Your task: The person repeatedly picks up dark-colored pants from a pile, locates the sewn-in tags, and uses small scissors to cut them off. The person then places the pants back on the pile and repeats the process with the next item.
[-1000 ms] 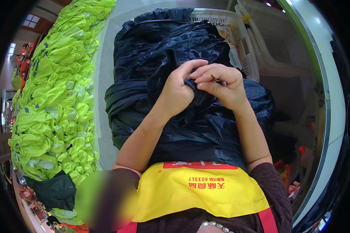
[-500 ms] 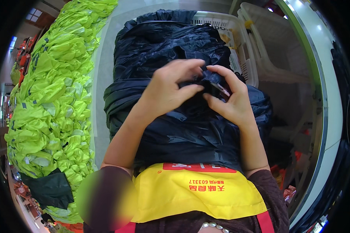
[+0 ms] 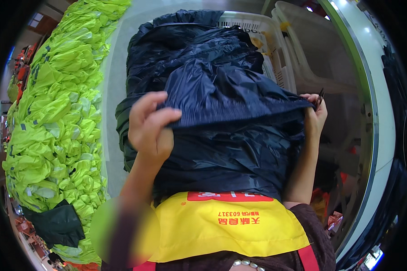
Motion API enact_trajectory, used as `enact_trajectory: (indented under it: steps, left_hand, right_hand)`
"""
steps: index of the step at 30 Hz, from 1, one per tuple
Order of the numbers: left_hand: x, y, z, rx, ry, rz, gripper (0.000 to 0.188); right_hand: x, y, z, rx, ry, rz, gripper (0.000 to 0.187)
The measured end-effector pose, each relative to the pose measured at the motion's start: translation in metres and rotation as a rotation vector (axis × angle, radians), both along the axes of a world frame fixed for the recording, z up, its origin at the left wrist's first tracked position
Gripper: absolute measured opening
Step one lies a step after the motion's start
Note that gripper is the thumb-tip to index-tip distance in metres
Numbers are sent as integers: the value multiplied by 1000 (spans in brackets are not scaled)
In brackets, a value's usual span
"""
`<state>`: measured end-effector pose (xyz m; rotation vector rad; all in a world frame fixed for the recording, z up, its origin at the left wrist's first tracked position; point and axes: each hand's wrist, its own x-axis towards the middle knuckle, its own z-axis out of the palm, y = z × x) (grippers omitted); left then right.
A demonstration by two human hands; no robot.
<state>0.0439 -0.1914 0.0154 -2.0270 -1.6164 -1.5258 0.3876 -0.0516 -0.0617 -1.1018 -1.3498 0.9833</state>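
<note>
The dark garment (image 3: 212,83) lies across the dark fabric pile (image 3: 217,156), its gathered band (image 3: 242,114) running from near the pile's left edge to its right edge. The right hand (image 3: 315,113) pinches the band's right end between thumb and fingers; a small dark pointed tool (image 3: 321,94) projects from the same hand. The left hand (image 3: 150,128) is at the band's left end, forefinger and thumb spaced apart; blur prevents telling whether it grips fabric. A white basket (image 3: 286,77) adjoins the pile's far right corner. Yellow-green garments (image 3: 54,135) occupy the left edge of the pale table (image 3: 116,72).
</note>
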Motion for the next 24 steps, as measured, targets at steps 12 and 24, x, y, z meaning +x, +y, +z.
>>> enact_trajectory:
  steps: [12,24]
  left_hand:
    - [4,-54,-31,-76,240,-236,24]
    - [-21,-20,21,-849,27,-684,27]
  right_hand:
    - [28,-55,64,-117,-800,206,31]
    - [-79,-50,71,395,-815,1136,51]
